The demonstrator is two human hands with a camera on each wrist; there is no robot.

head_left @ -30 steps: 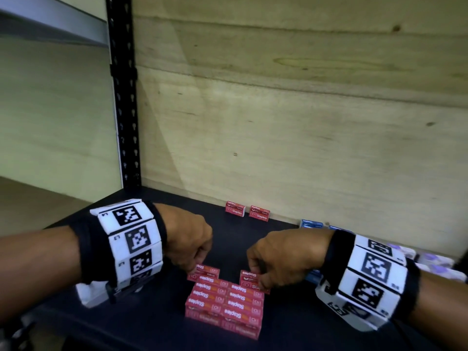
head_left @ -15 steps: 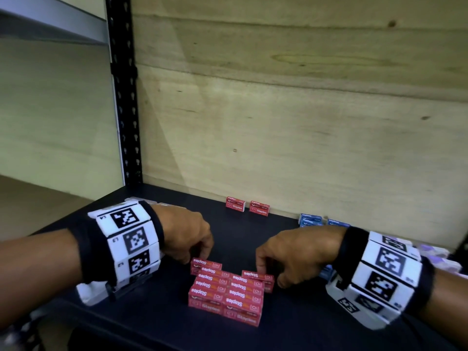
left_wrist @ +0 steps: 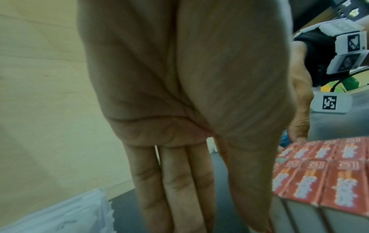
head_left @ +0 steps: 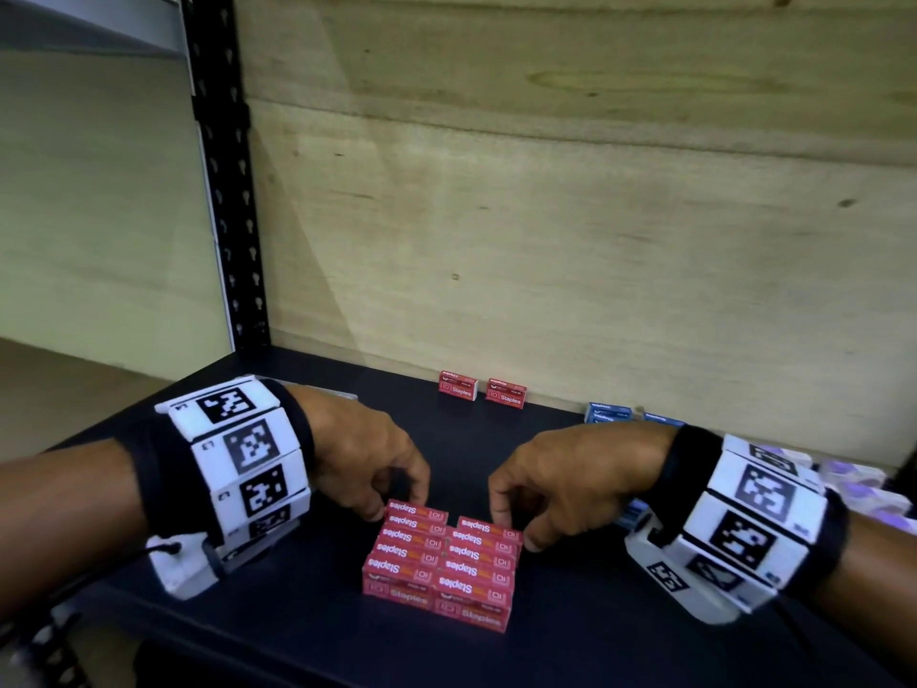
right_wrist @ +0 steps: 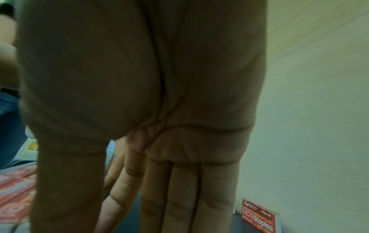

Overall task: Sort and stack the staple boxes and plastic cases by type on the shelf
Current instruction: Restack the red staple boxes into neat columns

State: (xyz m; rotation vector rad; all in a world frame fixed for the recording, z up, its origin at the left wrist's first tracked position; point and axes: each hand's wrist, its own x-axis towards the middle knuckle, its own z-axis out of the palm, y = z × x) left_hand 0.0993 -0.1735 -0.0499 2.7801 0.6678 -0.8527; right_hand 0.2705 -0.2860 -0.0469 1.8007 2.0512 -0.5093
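Observation:
A block of red staple boxes (head_left: 441, 563) lies in two rows, two layers deep, at the front middle of the dark shelf (head_left: 570, 652). My left hand (head_left: 392, 494) reaches down at the block's far left corner. Its straight fingers (left_wrist: 175, 181) point at the shelf and its thumb lies against the boxes (left_wrist: 323, 178). My right hand (head_left: 516, 518) touches the far right corner, its thumb against the side. In the right wrist view its fingers (right_wrist: 179, 197) are straight too, with the boxes (right_wrist: 16, 189) at the left. Neither hand grips a box.
Two loose red staple boxes (head_left: 457, 389) (head_left: 506, 397) stand against the wooden back panel (head_left: 595, 240); one shows in the right wrist view (right_wrist: 259, 219). Blue boxes (head_left: 608, 413) and pale purple cases (head_left: 853, 481) lie at the right. A clear plastic case (left_wrist: 60, 211) lies left. A black upright (head_left: 223, 191) stands back left.
The right hand has let go of a red box at the stack's far right. Both hands have uncurled and now touch the far corners with straight fingers.

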